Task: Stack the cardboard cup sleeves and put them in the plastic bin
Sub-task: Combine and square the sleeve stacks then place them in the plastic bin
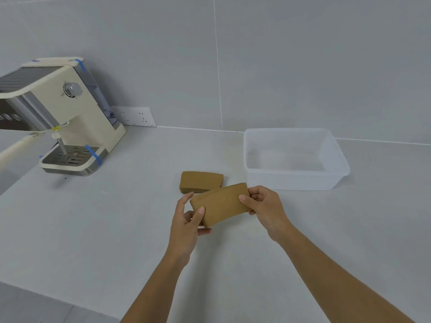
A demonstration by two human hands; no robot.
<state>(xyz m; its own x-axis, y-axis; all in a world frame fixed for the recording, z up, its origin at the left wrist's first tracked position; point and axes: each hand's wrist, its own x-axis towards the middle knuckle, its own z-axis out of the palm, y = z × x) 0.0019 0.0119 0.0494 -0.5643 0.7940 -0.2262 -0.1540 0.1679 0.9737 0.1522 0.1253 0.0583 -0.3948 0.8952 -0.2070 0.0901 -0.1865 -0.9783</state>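
So far the job looks roughly half done, at a guess. Both hands are closed on one bundle of flattened cardboard sleeves [221, 206], held up above the counter [116, 229] and tilted, its right end higher than its left. The left hand [186, 227] pinches the lower left corner, thumb on the front face and fingers wrapped behind. The right hand [263, 206] grips the right end the same way, thumb pressed on the face near the edge. Layered edges show along the top of the bundle, so it seems to be several sleeves squared up together, though how many I cannot tell.

Just behind the bundle, a second stack of sleeves [200, 181] lies flat on the counter, its near edge partly hidden by the held ones. It looks tidy already, edges lined up.

Off to the right stands the clear plastic bin [335, 164], near the hands but apart from both stacks. Nothing can be seen in it, so no sleeves have gone in yet.

What is left, as I judge it: join the held bundle with the stack on the counter, or carry them over one at a time, and set them down in the bin. A coffee machine [70, 117] stands well away at the left and plays no part.
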